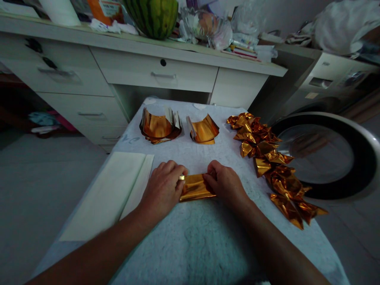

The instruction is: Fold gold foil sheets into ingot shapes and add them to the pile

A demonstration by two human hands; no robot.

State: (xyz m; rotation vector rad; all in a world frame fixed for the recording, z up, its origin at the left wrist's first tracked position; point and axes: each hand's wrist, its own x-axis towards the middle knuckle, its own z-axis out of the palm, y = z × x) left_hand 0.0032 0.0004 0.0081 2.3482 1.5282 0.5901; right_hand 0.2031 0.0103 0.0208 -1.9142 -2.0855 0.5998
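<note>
A folded strip of gold foil paper (196, 187) lies across the middle of the cloth-covered table. My left hand (166, 186) has its fingers closed on the strip's left end, and my right hand (225, 183) pinches the right end. Beyond my hands sit two stacks of curved gold foil sheets, a thicker one (157, 126) at the left and a smaller one (204, 130) beside it. Folded gold foil pieces (267, 152) form a row along the table's right side. Pale paper sheets (103, 192) lie left of my left hand.
Behind the table (190, 245) stands a white counter (190, 75) with drawers, a watermelon (154, 18) and a glass bowl (204, 23) on top. At the right, the open round door (323, 152) of a washing machine (326, 83) reaches close to the table's edge.
</note>
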